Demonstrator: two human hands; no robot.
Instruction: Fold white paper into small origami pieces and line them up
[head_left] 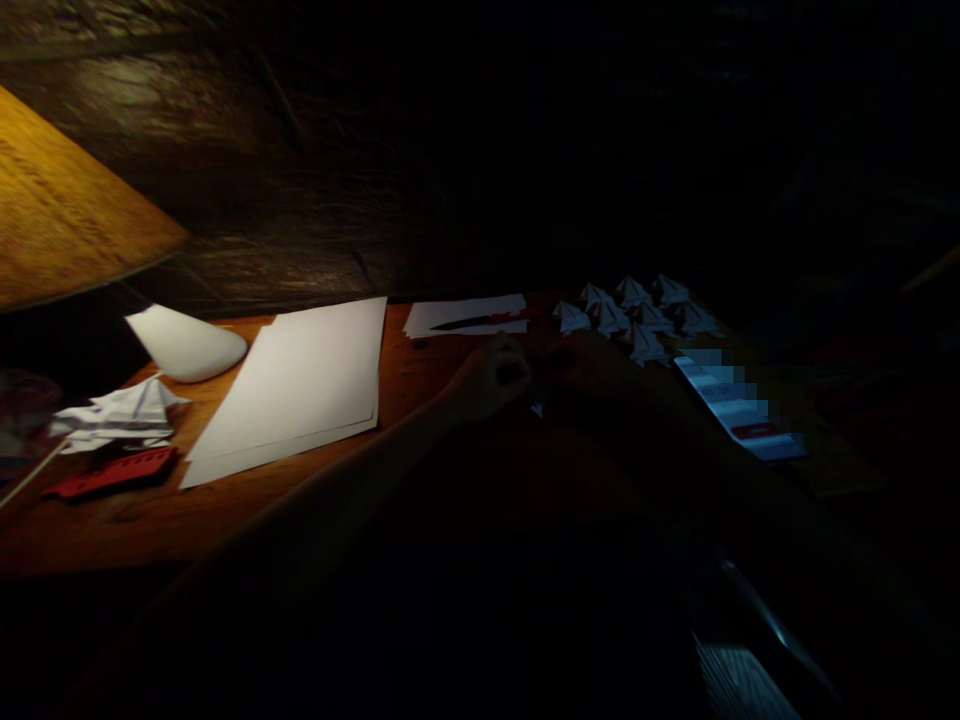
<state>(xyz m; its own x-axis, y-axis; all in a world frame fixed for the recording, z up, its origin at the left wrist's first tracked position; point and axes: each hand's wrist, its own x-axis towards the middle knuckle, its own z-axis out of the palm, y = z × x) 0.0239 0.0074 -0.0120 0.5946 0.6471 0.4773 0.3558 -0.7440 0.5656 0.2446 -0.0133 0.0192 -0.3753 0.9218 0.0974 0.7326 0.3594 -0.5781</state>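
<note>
The scene is very dark. My left hand rests on the wooden table with its fingers curled in, close to my right hand, which is barely visible in shadow. A tiny pale scrap shows between and below them; whether either hand grips it is unclear. Several folded white paper shapes lie in a cluster just beyond my right hand. A knife with a red handle lies on a white sheet beyond my left hand.
A stack of large white sheets lies to the left. Further left are a white cone-shaped object, crumpled folded paper and a red flat object. A lampshade hangs at the upper left. A blue-white printed strip lies right.
</note>
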